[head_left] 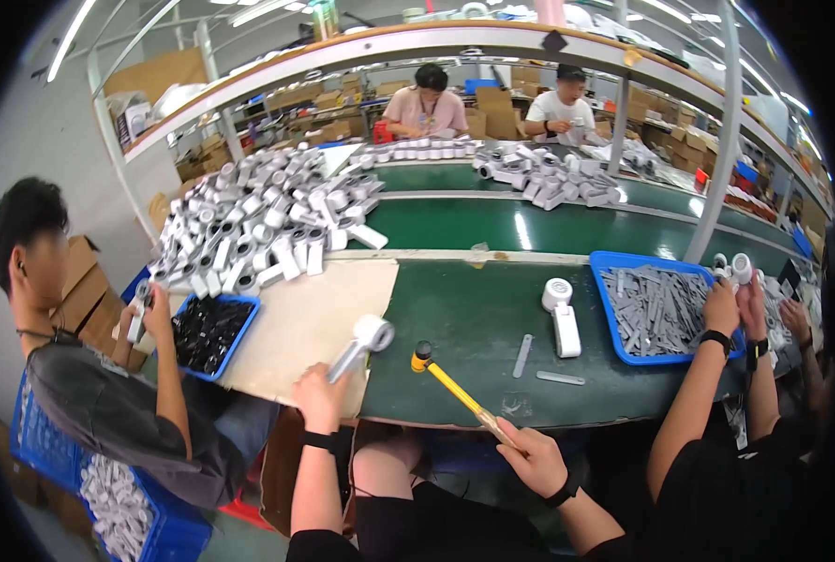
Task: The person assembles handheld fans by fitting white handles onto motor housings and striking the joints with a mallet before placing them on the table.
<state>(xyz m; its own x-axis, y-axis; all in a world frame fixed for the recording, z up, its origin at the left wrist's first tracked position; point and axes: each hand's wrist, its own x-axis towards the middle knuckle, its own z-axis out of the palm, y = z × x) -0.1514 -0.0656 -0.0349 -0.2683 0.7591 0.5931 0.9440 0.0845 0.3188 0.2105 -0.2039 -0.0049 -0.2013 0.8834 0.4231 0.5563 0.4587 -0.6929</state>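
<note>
In my left hand (319,398), the fingers close round the grey handle of a white-and-grey device (372,332) with a round, ring-like head. The head points away from me, over the edge of a beige sheet. My right hand (536,461) grips the lower end of a hammer (455,389) with a yellow shaft and a black head. The hammer tilts up and to the left, its head close to the device but apart from it. Another white device (562,318) lies on the green bench, right of the hammer. Nearby are two flat grey strips (523,356).
A large heap of white devices (268,211) fills the back left. Blue trays hold grey strips (656,309) and black parts (209,332). Co-workers sit close on both sides, their hands on similar devices. A metal post (720,159) rises at the back right.
</note>
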